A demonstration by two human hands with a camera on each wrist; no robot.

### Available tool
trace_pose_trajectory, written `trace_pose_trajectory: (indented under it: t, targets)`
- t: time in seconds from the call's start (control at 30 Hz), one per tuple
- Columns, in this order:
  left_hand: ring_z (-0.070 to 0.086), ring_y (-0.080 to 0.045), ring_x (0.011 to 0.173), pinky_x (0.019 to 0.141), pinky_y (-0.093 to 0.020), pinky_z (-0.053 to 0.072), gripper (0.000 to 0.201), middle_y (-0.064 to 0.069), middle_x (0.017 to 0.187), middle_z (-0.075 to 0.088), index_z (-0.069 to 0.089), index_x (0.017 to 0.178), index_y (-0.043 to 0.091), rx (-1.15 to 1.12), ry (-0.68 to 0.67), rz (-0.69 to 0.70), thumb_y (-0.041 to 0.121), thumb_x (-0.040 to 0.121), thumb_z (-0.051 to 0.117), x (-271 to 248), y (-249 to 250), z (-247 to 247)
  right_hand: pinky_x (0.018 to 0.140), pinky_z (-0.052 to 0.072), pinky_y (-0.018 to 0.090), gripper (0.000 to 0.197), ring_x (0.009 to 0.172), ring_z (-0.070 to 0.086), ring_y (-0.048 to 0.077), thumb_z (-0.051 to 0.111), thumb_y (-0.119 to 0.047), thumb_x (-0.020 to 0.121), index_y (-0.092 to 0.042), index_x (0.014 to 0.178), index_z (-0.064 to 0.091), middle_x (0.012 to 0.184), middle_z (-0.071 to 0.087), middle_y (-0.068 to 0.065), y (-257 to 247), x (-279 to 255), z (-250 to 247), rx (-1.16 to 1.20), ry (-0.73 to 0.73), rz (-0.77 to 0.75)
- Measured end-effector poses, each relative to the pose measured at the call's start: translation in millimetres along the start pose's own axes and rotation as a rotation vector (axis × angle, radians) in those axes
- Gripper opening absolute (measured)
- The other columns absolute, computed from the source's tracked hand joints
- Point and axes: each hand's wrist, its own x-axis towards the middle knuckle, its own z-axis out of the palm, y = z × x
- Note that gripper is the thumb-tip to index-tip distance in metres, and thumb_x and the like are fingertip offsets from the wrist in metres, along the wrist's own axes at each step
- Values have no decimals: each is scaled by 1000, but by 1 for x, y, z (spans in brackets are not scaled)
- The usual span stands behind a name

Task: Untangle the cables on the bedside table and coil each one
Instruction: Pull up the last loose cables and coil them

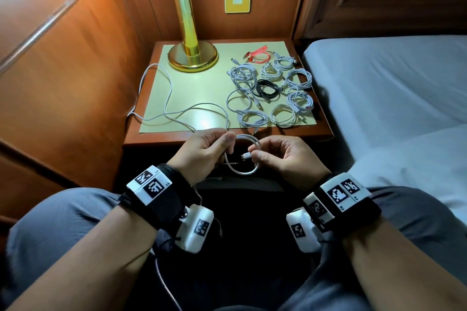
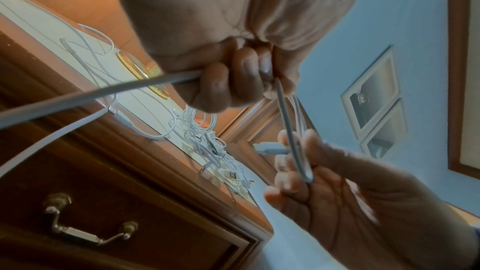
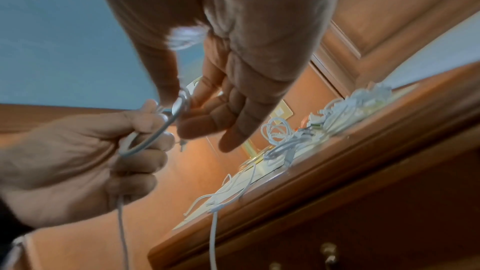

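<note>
A white cable [image 1: 241,172] forms a small loop between my two hands, just in front of the bedside table [image 1: 316,131]. My left hand [image 1: 226,145] grips the loop's left side, thumb over curled fingers. My right hand [image 1: 257,151] pinches the cable's plug end [image 1: 246,156] against the loop. The cable's loose length [image 1: 166,98] snakes over the left of the table and off its left edge. In the left wrist view my left hand [image 2: 233,81] grips the loop [image 2: 285,122]. In the right wrist view my right hand [image 3: 205,110] meets the loop [image 3: 155,139].
Several coiled white cables [image 1: 299,78], a black coil [image 1: 267,88] and a red coil [image 1: 257,57] lie on the right half of the table's mat [image 1: 202,83]. A brass lamp [image 1: 192,55] stands at the back left. A bed [image 1: 391,78] borders the right; wood panelling, the left.
</note>
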Motion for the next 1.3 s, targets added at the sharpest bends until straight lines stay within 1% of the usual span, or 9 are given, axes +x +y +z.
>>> trace_pose_trajectory:
  t: [0.13,0.3,0.4,0.5,0.63,0.8,0.93,1.03,1.3]
  targets:
    - [36,-12,51,53,-28,30,39,8,54,40,57,69,23,253,43,75,51,95,48,1,2,-4,83,48,30,11,79,65,12,69,-22,91,-15,92,76,80,72,2,4,4,2,214,11,41]
    - [46,-14,60,61,-26,40,33,-3,63,54,61,76,18,390,105,205,41,98,54,2,0,-4,65,33,25,19,69,53,7,66,-33,82,-19,86,77,77,70,-5,8,5,6,291,38,145]
    - [55,-16,66,64,-26,46,32,0,69,59,64,79,10,474,126,350,34,99,56,6,-4,-7,71,35,27,16,75,54,18,65,-21,89,-11,92,76,84,71,5,7,6,4,417,-15,188]
    - [53,-22,66,63,-28,44,35,-3,72,58,66,82,4,531,129,453,32,99,53,7,-4,-10,54,40,16,20,63,57,8,52,-9,99,-1,105,70,80,63,7,0,6,1,514,-64,273]
    - [48,-18,65,61,-24,39,28,2,73,52,66,84,3,578,114,493,25,99,56,6,-2,-10,60,20,29,21,65,43,14,64,-16,88,-6,103,75,75,63,4,1,7,-4,462,-121,310]
    - [45,-16,62,59,-18,37,25,2,70,51,63,81,4,583,100,470,22,99,59,6,-4,-6,54,39,15,23,68,52,16,67,-18,82,-7,102,71,84,73,10,4,6,2,393,-49,257]
    - [50,-17,58,56,-22,41,27,1,66,58,65,82,9,517,73,398,28,100,55,3,-8,0,88,54,27,13,90,70,19,65,-8,93,-2,104,71,100,76,14,10,8,2,162,38,97]
    - [54,-16,60,58,-24,43,30,2,66,60,65,82,13,509,61,349,34,100,53,3,-11,3,85,55,35,11,91,69,23,65,-8,95,-7,103,72,101,76,13,11,8,4,37,78,67]
    - [48,-9,59,58,-20,39,21,9,66,56,70,90,13,510,12,318,28,98,58,3,-13,0,79,57,29,18,78,67,15,54,2,96,-6,102,69,85,73,6,3,7,9,502,91,151]
